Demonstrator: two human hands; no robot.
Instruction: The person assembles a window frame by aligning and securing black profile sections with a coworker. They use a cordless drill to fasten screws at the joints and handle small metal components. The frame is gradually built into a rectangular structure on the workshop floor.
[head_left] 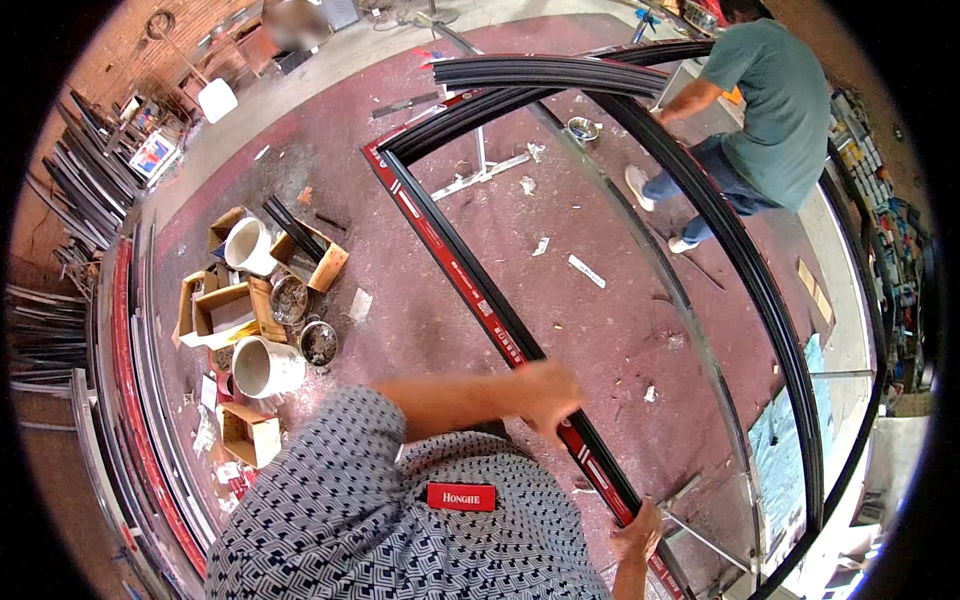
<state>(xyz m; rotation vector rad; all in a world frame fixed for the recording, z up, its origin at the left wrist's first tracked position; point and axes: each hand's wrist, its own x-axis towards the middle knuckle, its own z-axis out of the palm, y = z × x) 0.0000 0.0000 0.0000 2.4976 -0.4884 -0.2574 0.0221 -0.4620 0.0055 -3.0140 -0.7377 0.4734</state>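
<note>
A long black metal frame bar (455, 250) with red protective film along its side runs diagonally from the far middle toward my lower right. My left hand (550, 397) reaches across my body and rests curled over this bar. Motion blurs its fingers, and whatever they may hold is hidden. Farther down the same bar, my right hand (637, 533) is wrapped around it, thumb side up. At the far corner the bar meets another black bar (460, 122), forming part of a large rectangular frame. Black ribbed profiles (700, 175) lie across the frame's right part.
A co-worker (765, 120) in a green shirt stands at the frame's far right side. White buckets (268, 367) and cardboard boxes (235, 310) with small parts stand on the floor to my left. Long metal profiles (125, 350) line the left edge. Scraps litter the red floor (440, 330).
</note>
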